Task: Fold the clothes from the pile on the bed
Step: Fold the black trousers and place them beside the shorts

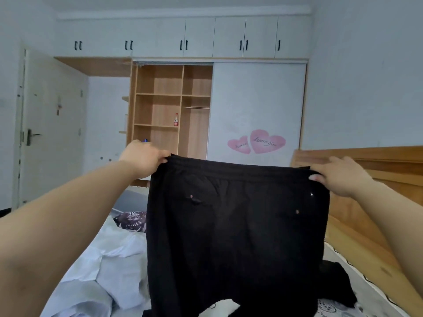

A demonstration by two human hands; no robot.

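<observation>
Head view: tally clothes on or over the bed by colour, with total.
Black: 2, the black trousers held up by the left hand and right hand, plus a black garment lying on the bed
White or pale: 1 crumpled heap, pieces not separable
Dark patterned: 1
Total: 4

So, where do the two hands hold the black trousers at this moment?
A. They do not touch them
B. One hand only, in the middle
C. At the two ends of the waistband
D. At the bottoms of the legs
C: the left hand and the right hand each pinch one end of the waistband, and the black trousers hang down over the bed.
</observation>
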